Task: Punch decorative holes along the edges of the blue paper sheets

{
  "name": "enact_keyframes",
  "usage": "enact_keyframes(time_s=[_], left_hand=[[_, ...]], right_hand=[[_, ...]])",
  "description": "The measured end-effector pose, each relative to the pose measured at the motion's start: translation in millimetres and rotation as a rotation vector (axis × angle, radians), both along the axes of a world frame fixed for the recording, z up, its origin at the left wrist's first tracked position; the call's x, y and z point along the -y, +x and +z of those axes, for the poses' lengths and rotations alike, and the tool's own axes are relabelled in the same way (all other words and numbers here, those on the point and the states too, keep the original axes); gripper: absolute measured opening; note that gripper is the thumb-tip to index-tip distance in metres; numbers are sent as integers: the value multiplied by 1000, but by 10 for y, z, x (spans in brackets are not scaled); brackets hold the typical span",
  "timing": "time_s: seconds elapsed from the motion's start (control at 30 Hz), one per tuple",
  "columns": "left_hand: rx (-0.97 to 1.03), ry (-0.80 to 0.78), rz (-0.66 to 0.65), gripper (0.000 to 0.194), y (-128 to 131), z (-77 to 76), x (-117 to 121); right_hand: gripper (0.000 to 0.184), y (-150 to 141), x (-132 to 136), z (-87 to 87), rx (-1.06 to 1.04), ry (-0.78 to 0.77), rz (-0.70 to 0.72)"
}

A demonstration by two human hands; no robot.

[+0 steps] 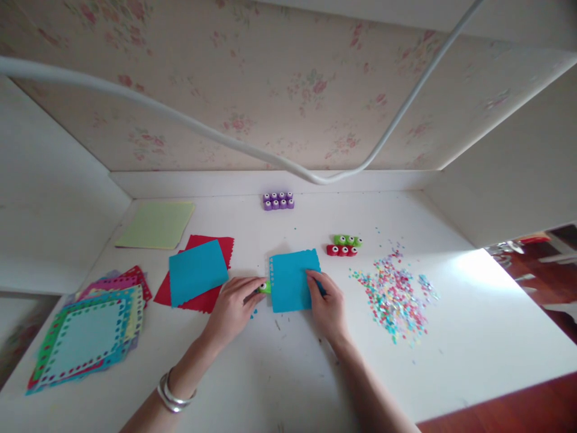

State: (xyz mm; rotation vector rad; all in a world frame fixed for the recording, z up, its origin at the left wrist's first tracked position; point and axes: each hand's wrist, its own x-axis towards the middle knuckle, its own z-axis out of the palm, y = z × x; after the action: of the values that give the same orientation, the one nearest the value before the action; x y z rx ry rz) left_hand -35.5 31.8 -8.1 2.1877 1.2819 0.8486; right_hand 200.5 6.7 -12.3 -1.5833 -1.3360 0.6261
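Note:
A blue paper sheet [291, 285] lies in front of me, with a row of small punched holes down its upper left edge and a scalloped top edge. My left hand [235, 299] is closed round a green craft punch [265, 288], which sits against the sheet's left edge. On the right edge, my right hand [325, 294] pinches the same sheet between thumb and fingers. A few blue paper bits [253, 314] lie by my left fingers. Whether the punch is pressed down cannot be seen.
Red sheets [164, 293] lie under another blue sheet [198, 270] on the left. Nearby are punched colored sheets [90, 337] and pale green paper [155, 225]. Purple punches [278, 201], green punches [347, 240], red punches [341, 250] and confetti [396, 294] occupy the back and right. A white cable [202, 129] hangs ahead.

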Motion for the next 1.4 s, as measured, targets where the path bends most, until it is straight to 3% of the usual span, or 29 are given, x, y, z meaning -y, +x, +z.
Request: enact_keyframes(time_s=[0.47,0.8,0.93,1.1,1.27,1.4], left_hand=[[15,26,48,29,-6,-15,-6],[-10,48,29,28,10,-14,-3],[-72,59,1,32,17,-18,27],[-125,71,15,38,19,-16,106],[-128,89,52,30,12,-14,162],[-128,84,26,24,6,7,179]], right_hand=[[27,27,-15,-20,-72,-67,-39],[24,7,-11,-38,-1,-21,7],[25,-39,35,-27,113,-2,64],[31,-42,139,68,487,124,68],[35,17,137,60,698,129,405],[32,15,116,16,731,105,413]])
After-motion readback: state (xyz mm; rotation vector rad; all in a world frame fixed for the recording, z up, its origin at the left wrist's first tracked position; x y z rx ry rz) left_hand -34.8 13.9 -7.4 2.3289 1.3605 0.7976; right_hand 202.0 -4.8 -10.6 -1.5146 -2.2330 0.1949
